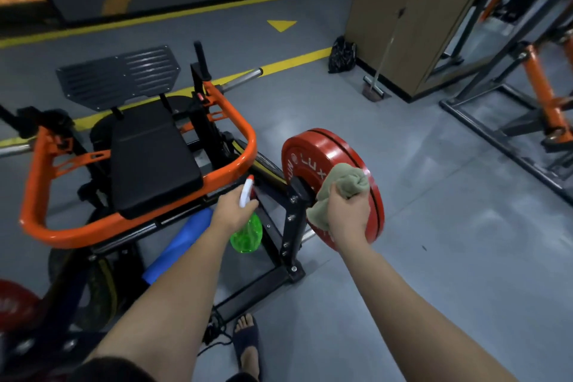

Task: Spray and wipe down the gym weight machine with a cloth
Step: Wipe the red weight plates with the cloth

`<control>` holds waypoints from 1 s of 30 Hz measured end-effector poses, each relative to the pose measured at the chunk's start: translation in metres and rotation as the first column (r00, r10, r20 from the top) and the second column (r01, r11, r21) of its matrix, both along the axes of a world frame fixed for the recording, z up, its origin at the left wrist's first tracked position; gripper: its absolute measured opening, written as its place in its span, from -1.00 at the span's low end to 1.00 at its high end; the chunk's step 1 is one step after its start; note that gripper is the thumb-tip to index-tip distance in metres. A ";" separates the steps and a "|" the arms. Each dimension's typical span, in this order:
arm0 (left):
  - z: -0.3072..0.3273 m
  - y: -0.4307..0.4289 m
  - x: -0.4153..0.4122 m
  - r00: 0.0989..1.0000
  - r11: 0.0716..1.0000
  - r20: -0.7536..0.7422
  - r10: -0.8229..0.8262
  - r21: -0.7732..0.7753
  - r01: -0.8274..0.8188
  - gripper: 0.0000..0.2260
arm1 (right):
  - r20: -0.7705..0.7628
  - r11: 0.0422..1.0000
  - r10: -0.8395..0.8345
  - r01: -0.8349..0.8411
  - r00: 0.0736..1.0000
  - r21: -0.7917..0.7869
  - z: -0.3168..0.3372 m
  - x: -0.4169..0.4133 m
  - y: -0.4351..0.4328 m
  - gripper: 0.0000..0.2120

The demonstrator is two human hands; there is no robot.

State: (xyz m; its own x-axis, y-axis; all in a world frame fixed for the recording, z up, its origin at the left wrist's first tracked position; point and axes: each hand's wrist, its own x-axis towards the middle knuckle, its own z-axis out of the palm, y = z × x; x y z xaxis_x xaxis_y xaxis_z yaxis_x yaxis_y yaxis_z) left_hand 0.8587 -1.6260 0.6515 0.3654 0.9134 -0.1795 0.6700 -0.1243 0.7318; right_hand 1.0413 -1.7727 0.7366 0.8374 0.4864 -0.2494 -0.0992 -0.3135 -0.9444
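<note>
The weight machine has an orange tube frame, a black seat pad and a red weight plate mounted upright on its right side. My right hand grips a bunched olive-grey cloth and holds it against the face of the red plate. My left hand holds a green spray bottle by its neck, its white and red nozzle pointing up and away toward the frame. The bottle hangs over the black base frame.
A blue foam roller lies under the machine. My sandalled foot stands by the base bar. Another red plate shows at the left edge. A second orange rack, a tan cabinet, a squeegee and a black bag stand farther right.
</note>
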 end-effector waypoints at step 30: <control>-0.009 0.245 -0.173 0.929 0.928 -0.047 0.366 -0.057 -0.368 -0.73 | -0.156 0.779 0.520 -0.541 0.840 -0.317 -0.038 -0.113 0.248 -0.40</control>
